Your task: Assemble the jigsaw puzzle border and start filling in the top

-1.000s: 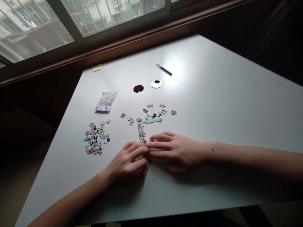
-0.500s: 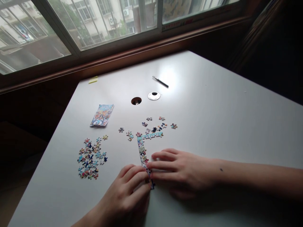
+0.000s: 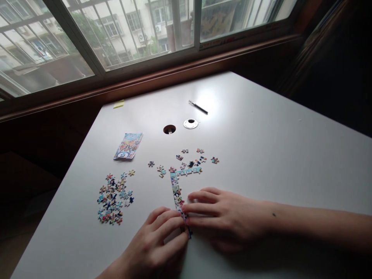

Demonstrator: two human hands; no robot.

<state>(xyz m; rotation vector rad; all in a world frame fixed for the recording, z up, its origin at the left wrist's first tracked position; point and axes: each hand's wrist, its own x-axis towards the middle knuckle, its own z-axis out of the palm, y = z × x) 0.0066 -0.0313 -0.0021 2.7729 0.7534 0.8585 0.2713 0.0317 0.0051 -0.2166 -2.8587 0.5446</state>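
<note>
Joined jigsaw pieces form a corner shape: a light-blue top row [image 3: 190, 171] and a colourful left strip [image 3: 176, 189] running down toward me. My left hand [image 3: 162, 236] is at the strip's lower end, thumb and curled fingers closed about its left side and covering part of it. From the right, my right hand [image 3: 223, 211] lies low over the table with its fingers stretched out, fingertips touching the strip's right edge. The dark-blue bottom piece [image 3: 190, 235] shows just past my left thumb.
A heap of loose puzzle pieces [image 3: 114, 201] lies at the left. Several more pieces [image 3: 191, 164] are scattered above the top row. Farther back are a picture sheet [image 3: 128, 146], a cable hole [image 3: 169, 129], a round metal cover [image 3: 190, 124], a pen [image 3: 198, 107] and a yellow note [image 3: 119, 104].
The whole view has shifted slightly, so the table appears lower in the picture. Both hands stay on the strip in nearly the same pose.
</note>
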